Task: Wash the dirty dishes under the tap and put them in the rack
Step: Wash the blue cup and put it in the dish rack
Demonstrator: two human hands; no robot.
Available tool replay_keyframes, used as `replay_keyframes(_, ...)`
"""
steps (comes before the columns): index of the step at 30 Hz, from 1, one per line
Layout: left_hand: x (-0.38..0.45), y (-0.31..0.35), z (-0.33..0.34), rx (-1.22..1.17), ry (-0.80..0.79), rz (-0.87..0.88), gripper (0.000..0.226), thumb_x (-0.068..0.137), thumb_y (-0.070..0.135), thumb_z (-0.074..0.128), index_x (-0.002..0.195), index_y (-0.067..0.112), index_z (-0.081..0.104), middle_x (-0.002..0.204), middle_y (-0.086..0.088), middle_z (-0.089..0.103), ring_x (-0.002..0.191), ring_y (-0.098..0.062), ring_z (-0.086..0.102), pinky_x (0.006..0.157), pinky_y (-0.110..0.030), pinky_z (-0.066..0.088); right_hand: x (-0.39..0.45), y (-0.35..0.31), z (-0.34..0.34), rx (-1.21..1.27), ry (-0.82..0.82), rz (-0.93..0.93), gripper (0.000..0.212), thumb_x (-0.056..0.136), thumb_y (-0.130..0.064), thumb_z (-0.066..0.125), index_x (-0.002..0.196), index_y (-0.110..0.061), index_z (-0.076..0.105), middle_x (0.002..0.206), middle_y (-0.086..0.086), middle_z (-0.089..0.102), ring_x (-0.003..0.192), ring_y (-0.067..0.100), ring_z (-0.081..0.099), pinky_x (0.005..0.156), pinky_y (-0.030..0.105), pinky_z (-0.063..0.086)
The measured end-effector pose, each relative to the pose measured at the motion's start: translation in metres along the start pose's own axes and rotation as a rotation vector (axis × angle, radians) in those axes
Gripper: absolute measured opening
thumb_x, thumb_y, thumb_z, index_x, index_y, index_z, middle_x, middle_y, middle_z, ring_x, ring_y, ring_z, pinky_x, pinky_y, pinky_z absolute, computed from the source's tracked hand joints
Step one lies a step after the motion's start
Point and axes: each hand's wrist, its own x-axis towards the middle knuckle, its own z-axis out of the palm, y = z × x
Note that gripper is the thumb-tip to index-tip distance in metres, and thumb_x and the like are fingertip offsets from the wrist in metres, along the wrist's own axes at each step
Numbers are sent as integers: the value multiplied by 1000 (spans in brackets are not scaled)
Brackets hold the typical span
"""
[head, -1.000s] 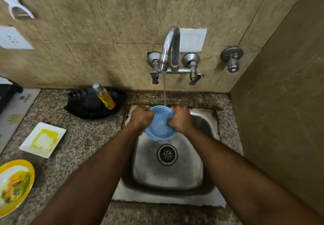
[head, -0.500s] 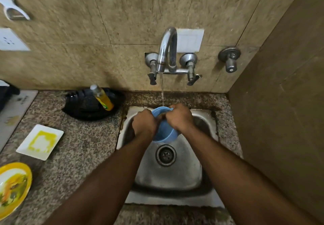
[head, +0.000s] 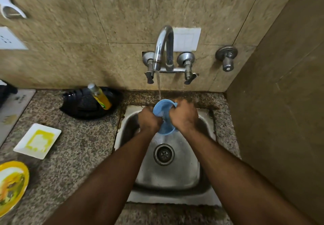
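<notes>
My left hand (head: pixel 149 120) and right hand (head: pixel 184 116) both clamped on blue bowl (head: pixel 164 112), held tilted over sink (head: pixel 206 119) beneath tap (head: pixel 164 49); tilt lets stream rinse inside; white plate (head: pixel 37 140), yellow plate (head: pixel 13 186) wait dirty on counter

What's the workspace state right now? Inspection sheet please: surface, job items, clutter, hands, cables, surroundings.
Surface: speckled granite counter around a steel sink, drain uncovered.
Job's things: blue bowl held tilted under the running tap; white square plate with yellow residue and yellow plate with food remains wait on the counter.
Clutter: yellow bottle leaning in a black tray.
Hands: left hand and right hand both grip the bowl.
Cables: nothing seen.
Surroundings: tiled wall, wall socket, a spare valve right of the tap.
</notes>
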Motion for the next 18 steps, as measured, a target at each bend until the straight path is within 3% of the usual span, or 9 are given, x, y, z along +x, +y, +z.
replay_keyframes(2,-1,7,-4,71,90,-4,53,71,49,84,107,10,76,103,-18,76,97,-37,72,81,-41,59,0,-1,1,40,12,-11,30,85,-23,56,110,-20,72,104,10,73,97,34,68,77,34,52)
replay_keyframes(5,2,12,-3,90,110,-14,65,87,63,68,106,1,72,107,-24,72,100,-43,69,81,-45,56,5,-5,3,83,44,-17,33,85,-25,55,113,-28,72,101,5,75,92,31,69,76,36,58)
replay_keyframes(7,3,15,-3,115,83,-10,57,97,54,59,110,0,69,112,-25,71,106,-43,67,86,-45,53,9,-8,4,131,60,32,33,88,-24,55,115,-31,73,102,4,75,92,30,69,76,39,59)
replay_keyframes(9,1,16,-2,88,23,24,37,102,31,56,120,0,64,120,-24,69,113,-42,65,92,-43,50,13,-8,6,169,81,79,36,88,-23,54,116,-33,73,105,5,75,94,32,69,77,40,59)
replay_keyframes(11,-6,11,-3,-52,-66,45,42,87,18,60,127,5,59,122,-21,68,112,-37,65,96,-44,53,16,-5,8,187,97,105,36,87,-21,54,116,-32,74,105,5,75,94,33,69,76,39,58)
replay_keyframes(14,-6,-14,7,-293,-120,62,65,57,18,60,122,15,60,118,-12,70,109,-29,67,93,-51,58,18,1,15,239,111,156,34,85,-16,55,109,-27,76,101,6,76,92,33,70,74,38,57)
replay_keyframes(16,-6,-20,15,-167,-134,142,70,57,22,66,127,17,58,127,-12,66,116,-27,64,98,-48,56,18,5,19,264,99,194,33,85,-15,56,109,-25,77,103,8,76,95,35,70,78,38,57)
replay_keyframes(18,-11,-21,18,194,-96,245,83,78,26,63,152,3,36,156,-23,40,145,-37,38,121,-49,34,18,10,21,287,83,237,31,88,-16,57,112,-24,76,107,9,75,100,35,68,81,37,53)
